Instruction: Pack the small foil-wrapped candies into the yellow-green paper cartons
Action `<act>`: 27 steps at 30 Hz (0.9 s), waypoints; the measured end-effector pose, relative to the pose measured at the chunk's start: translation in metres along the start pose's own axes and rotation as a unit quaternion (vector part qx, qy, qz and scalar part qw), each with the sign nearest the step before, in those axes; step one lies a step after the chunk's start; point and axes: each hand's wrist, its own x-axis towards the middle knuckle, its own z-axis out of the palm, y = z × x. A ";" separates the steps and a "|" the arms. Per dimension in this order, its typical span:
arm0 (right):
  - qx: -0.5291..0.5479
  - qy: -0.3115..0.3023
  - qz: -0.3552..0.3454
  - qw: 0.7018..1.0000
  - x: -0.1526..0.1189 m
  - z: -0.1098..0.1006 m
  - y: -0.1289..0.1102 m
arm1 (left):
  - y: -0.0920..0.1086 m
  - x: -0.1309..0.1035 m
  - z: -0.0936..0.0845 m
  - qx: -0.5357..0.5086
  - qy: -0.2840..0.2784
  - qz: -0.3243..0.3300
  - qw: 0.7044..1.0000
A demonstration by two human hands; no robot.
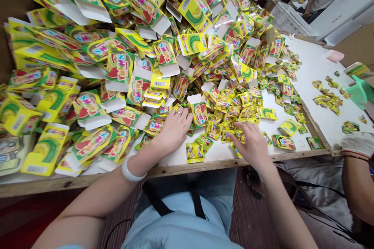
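Observation:
My left hand (177, 125), with a ring on one finger and a white bangle on the wrist, lies over the edge of the pile. Its fingers are stretched out, touching small packets, with a yellow-green carton (199, 113) with its flap up just beside the fingertips. My right hand (253, 143) is slightly blurred, thumb apart from the fingers, over a heap of small yellow candy sachets (228, 105). Some sachets under its fingertips are partly hidden. Between the hands, near the table edge, lie a yellow sachet (195, 153) and a green sachet (204, 141).
Printed cartons (119, 64), many with open flaps, are heaped high across the left and back. A wooden rim (96, 181) edges the white table. At right are a co-worker's gloved hand (356, 146), a green plastic item (358, 91) and loose sachets (330, 101). A white crate (292, 19) stands behind.

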 end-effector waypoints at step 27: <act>0.623 -0.070 0.233 0.743 0.018 -0.004 -0.056 | 0.012 0.009 -0.018 -0.635 -0.014 0.150 0.758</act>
